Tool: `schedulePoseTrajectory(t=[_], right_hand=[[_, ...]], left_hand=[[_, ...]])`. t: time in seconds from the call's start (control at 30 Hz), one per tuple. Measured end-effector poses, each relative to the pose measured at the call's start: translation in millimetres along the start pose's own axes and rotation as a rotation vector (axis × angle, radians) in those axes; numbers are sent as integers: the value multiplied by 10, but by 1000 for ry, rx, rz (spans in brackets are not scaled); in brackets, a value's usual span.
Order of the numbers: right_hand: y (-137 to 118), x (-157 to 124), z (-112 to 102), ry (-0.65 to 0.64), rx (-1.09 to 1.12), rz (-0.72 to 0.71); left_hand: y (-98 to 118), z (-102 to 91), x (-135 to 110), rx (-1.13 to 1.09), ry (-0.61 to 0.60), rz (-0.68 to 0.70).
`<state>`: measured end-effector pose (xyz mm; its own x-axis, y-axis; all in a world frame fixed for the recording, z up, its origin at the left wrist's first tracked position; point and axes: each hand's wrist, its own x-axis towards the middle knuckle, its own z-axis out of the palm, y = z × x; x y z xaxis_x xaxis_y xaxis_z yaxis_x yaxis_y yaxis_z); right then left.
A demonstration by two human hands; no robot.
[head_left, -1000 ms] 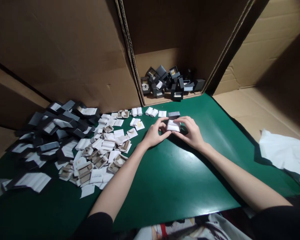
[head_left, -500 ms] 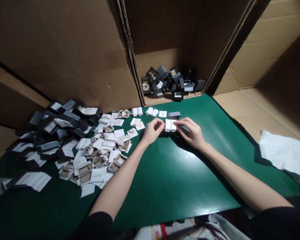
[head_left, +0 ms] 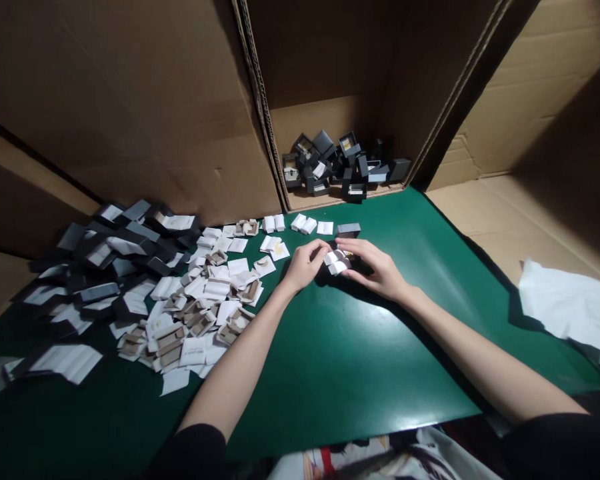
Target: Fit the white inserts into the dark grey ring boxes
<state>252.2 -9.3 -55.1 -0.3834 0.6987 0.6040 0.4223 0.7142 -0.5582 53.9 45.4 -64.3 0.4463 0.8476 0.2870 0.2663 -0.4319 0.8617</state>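
Between my two hands, low over the green table, is a small folded white card insert, now tilted, with a bit of yellow showing at its right. My left hand pinches its left edge with thumb and finger. My right hand grips it from the right, fingers over the top and thumb below. Just beyond the fingers lies a dark grey box part. Close by on the table are a flat white card and a folded white insert.
Left of my arm spreads a heap of white card inserts. Behind it are piled dark boxes with white linings. An upright cardboard carton holds several small black boxes. A white sheet lies at the right.
The white insert has turned and tilted between my hands. My right hand has shifted slightly left and closed further around it; my left hand has barely moved.
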Motion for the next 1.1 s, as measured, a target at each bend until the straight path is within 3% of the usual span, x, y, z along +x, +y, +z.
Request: schedulePoseTrajectory(t=[0.17,0.37,0.53,0.77,1.1], right_hand=[[-42,-1,0,-35,15,24],[-39,-9,12,8,20,-2],[-13,-9,12,-69,-30,-27],[-146,-1,43,-259,-270,-57],[-228,8,62,-353,-284,-42]], left_hand=[[33,-7,-3,34,-39,-2],[52,1,-11,-26,-50,-20],[39,21,-11,-35,-50,-50],[-2,36,4,-62,4,-48],[16,22,-4,-33,7,-43]])
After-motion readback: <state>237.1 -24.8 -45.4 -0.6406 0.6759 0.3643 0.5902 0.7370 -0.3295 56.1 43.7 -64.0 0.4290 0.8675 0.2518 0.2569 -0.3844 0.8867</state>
